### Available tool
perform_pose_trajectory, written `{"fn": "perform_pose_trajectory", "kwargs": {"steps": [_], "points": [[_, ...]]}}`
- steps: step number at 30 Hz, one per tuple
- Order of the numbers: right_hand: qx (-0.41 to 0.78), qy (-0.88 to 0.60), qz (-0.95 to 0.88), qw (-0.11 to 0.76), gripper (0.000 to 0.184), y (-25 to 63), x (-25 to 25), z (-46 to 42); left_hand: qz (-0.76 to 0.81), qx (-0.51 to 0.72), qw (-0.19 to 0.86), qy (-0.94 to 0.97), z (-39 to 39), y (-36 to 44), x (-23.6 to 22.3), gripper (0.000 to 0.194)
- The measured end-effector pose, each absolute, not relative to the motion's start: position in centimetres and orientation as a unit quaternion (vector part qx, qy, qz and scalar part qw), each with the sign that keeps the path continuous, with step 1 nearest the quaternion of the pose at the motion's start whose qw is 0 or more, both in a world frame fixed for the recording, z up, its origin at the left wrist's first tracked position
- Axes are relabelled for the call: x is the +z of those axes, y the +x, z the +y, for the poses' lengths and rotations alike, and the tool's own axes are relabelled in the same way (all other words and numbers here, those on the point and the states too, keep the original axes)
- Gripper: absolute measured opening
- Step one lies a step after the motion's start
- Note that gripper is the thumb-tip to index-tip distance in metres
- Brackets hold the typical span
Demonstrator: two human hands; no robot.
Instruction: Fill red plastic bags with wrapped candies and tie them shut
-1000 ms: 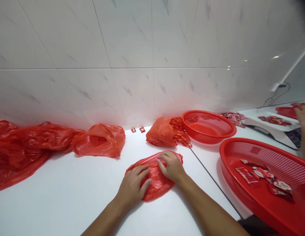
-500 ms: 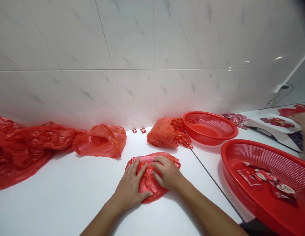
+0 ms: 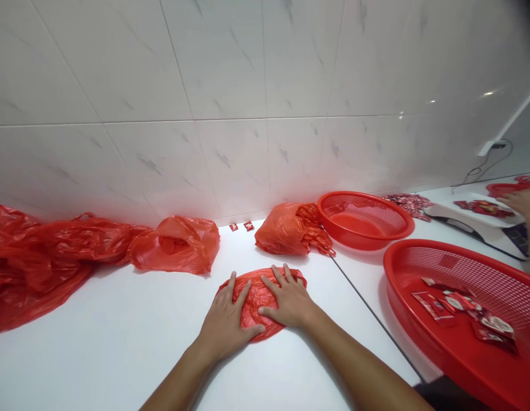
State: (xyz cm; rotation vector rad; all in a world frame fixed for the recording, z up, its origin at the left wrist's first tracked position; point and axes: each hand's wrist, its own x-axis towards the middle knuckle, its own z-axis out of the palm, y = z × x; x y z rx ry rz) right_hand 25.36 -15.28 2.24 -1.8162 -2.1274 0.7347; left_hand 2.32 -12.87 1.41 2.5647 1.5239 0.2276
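A thin red plastic bag (image 3: 257,305) lies crumpled and nearly flat on the white table in front of me. My left hand (image 3: 228,321) presses on its left side, fingers spread. On the bag's right side rests my right hand (image 3: 290,299), palm down, with its fingers apart too. Both hands cover parts of the bag, and whether anything is inside it I cannot tell. Just beyond it, against the wall, sits a fuller red bag (image 3: 286,228) with bunched handles. Two small red packets (image 3: 248,226) lie to the left of that fuller bag.
Several red bags (image 3: 68,245) are heaped at the left, with another red bag (image 3: 179,242) beside them. Right of the table seam stand a round red basket (image 3: 346,242) and a larger basket (image 3: 401,251) holding packets. Farther right, another person's hand (image 3: 524,201) is near a loaded scale (image 3: 465,220).
My right hand has spread its fingers and flattened onto the bag. The bag looks flatter and slightly smaller. My left hand has stayed nearly in place.
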Motion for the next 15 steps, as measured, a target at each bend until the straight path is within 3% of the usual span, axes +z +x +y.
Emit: {"fn": "perform_pose_trajectory", "kwargs": {"steps": [4,7,9,13,15], "points": [[0.288,-0.605,-0.735,0.103,0.105,26.0,3.3,-15.4,0.521,0.063,0.090,0.847,-13.0,2.5,1.8,0.111],[0.335,-0.571,-0.736,0.144,0.105,27.3,5.0,-16.7,0.517,0.072,0.097,0.847,-12.8,2.4,1.8,0.110],[0.337,-0.554,-0.727,0.225,0.091,28.5,6.5,-18.9,0.516,0.072,0.102,0.847,-12.7,2.3,1.8,0.111],[0.215,-0.533,-0.700,0.423,0.050,33.3,9.2,-26.5,0.528,0.067,0.111,0.839,-12.5,2.3,1.6,0.113],[0.126,-0.569,-0.677,0.449,0.044,37.6,10.2,-30.8,0.531,0.066,0.112,0.838,-12.5,2.3,1.6,0.113]]}}
